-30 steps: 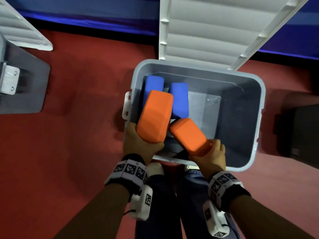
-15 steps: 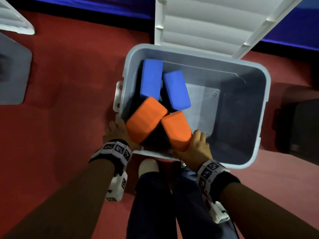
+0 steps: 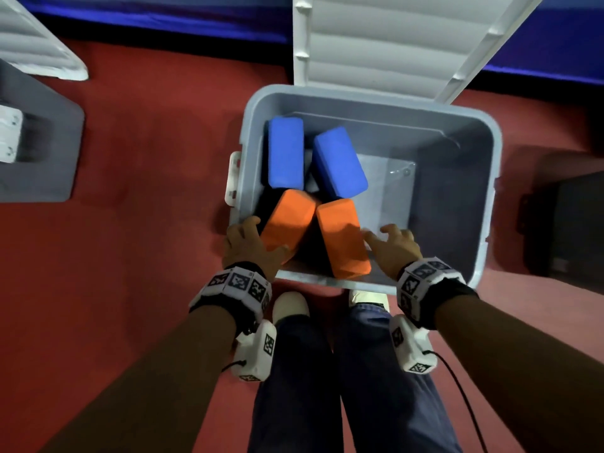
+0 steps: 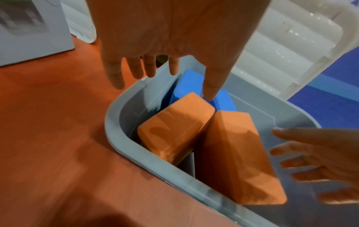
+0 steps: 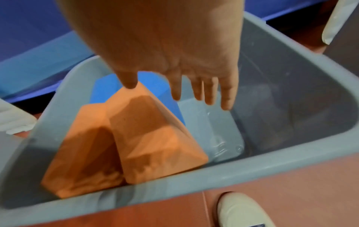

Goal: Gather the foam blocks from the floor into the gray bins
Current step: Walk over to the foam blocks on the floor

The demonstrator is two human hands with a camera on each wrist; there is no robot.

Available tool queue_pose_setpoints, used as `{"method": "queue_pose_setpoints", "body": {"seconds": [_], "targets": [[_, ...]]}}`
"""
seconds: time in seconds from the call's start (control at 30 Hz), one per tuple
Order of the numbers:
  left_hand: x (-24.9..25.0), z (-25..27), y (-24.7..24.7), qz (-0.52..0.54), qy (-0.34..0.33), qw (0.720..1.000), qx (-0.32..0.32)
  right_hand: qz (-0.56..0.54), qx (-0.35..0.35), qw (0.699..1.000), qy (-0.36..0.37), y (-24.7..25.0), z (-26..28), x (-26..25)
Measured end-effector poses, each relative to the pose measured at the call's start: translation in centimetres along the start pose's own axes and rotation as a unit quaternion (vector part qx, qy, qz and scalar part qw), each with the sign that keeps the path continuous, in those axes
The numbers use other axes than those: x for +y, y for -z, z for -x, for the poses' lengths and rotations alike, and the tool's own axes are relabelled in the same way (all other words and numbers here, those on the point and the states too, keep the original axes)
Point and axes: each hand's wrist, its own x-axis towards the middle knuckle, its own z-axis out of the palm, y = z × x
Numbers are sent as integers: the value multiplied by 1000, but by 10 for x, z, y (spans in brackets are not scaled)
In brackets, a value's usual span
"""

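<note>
The gray bin (image 3: 376,101) stands in front of me with its white lid (image 3: 392,44) up. Two blue foam blocks (image 3: 285,152) (image 3: 338,163) lie at its back left. Two orange foam blocks (image 3: 287,223) (image 3: 341,238) lean against the near wall, side by side. My left hand (image 3: 248,243) is at the bin's near left corner with straight fingers (image 4: 136,69) and holds nothing. My right hand (image 3: 394,248) hovers just right of the orange blocks (image 5: 155,138), fingers (image 5: 207,92) spread and empty.
A second gray bin (image 3: 36,152) with a white lid (image 3: 36,50) stands on the red floor at far left. A dark box (image 3: 568,223) sits at the right. My shoes (image 3: 289,307) touch the bin's near wall. A blue wall runs along the back.
Both hands held an orange block over the bin; they lowered them in and let go. The blocks now rest inside and both hands are open.
</note>
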Motion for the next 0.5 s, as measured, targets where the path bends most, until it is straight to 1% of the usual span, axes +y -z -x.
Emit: {"method": "queue_pose_setpoints", "body": {"seconds": [0.03,0.07,0.1,0.13,0.2,0.23,0.33,0.4,0.5], "targets": [[4,9,6,3,-5,1000,-5,-7,18,1000,-8,5,14,4],[7,17,12,6,-12,1000,-9,-7,22,1000,-8,10,26,9],[11,25,19,9,-20,1000,-11,-36,20,999,-7,13,37,15],[17,34,27,12,-29,999,-12,-42,6,999,8,16,51,20],[33,52,45,17,-47,999,-18,-103,-12,995,-9,25,81,24],[42,59,52,18,-51,998,-21,-99,-14,995,3,29,95,25],[70,87,74,42,-91,994,-36,-166,14,986,19,34,138,28],[85,105,77,60,-127,989,-51,-219,17,975,29,38,161,32],[105,142,71,45,-172,981,-78,-282,21,959,32,44,193,55]]}}
